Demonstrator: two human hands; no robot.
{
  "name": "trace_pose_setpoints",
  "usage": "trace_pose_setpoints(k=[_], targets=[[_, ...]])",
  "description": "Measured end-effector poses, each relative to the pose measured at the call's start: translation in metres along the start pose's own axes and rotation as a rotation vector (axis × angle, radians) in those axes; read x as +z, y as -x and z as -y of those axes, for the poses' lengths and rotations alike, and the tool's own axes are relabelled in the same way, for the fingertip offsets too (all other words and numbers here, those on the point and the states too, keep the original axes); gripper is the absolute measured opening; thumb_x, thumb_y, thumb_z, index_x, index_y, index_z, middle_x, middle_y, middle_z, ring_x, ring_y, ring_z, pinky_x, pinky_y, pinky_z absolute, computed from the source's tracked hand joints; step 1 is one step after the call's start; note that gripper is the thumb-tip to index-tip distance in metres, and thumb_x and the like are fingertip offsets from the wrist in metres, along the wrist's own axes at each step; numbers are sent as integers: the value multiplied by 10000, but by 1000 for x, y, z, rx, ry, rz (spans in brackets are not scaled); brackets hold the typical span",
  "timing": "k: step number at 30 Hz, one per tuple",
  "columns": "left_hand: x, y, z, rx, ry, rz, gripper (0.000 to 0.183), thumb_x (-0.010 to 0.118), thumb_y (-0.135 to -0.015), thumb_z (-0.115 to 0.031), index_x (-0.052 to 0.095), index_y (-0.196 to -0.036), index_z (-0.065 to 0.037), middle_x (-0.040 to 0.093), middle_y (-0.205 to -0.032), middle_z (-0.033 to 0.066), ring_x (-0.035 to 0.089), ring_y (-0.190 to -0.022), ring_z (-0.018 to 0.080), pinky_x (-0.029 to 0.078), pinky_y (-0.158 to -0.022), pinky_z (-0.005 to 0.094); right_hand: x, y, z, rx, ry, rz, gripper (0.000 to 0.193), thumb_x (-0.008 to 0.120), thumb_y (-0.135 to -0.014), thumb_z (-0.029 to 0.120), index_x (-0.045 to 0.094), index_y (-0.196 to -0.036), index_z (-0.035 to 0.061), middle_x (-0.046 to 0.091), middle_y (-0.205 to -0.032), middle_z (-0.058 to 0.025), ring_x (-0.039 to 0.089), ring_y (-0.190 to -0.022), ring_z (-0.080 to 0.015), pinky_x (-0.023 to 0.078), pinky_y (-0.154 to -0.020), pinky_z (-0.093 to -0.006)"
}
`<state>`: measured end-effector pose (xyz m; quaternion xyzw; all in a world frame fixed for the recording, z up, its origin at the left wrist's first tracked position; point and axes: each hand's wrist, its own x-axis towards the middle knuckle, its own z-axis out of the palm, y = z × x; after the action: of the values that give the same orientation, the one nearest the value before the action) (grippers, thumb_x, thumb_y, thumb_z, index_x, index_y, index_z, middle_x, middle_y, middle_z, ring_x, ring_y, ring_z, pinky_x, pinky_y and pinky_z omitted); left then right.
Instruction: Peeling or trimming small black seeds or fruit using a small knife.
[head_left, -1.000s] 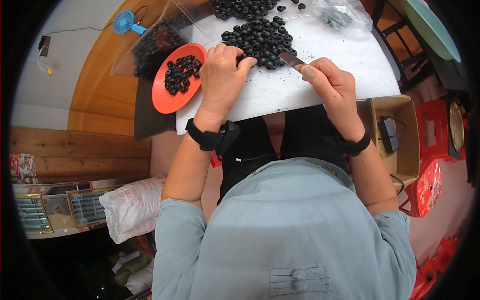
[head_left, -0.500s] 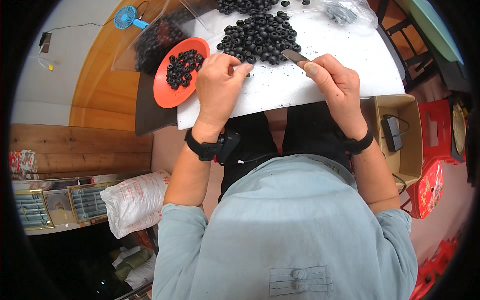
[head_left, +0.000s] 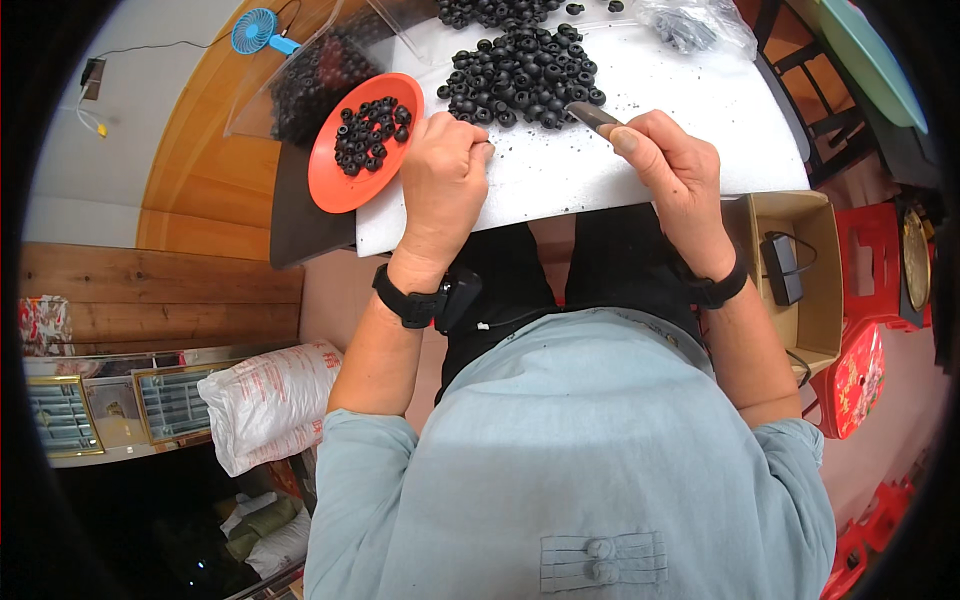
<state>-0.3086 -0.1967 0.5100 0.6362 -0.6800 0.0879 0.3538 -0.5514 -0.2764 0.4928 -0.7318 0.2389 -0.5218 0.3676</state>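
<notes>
Smooth, rounded black pieces [head_left: 525, 75], holed and heaped on the pale, speckled board [head_left: 640, 155]! The right hand [head_left: 672, 165] closes firmly round a knife [head_left: 588, 114], metal blade at the heap's edge. The left hand [head_left: 443, 165] curls beside the orange plate [head_left: 332, 185]; fingertips hidden, can't tell its grip. Red print marks a crinkled sack [head_left: 275, 395]. Bare board separates the hands, right to the near edge.

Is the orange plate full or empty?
Partly filled: small black pieces lie in the orange plate, with bare orange showing around them.
</notes>
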Motion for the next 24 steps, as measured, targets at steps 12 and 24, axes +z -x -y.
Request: trace_pose_setpoints(k=[12,24], targets=[[-3,-8,-10,189,-374,169,113,605,-769,64,662,-866,50,592,-932,185,550,-946,371,504,-842,459,1,4,-1,2,-9,-7,273,703,-1014,272,736,-900,27,572,-661,-40,496,-577,-122,396,-534,-279],[-4,2,-4,144,-217,29,93,703,-806,3,686,-897,11,595,-922,169,558,-932,365,490,-826,456,-3,-5,24,-348,1044,182,394,724,-839,79,735,-1212,205,573,-813,-65,595,-781,-249,487,-677,-370]])
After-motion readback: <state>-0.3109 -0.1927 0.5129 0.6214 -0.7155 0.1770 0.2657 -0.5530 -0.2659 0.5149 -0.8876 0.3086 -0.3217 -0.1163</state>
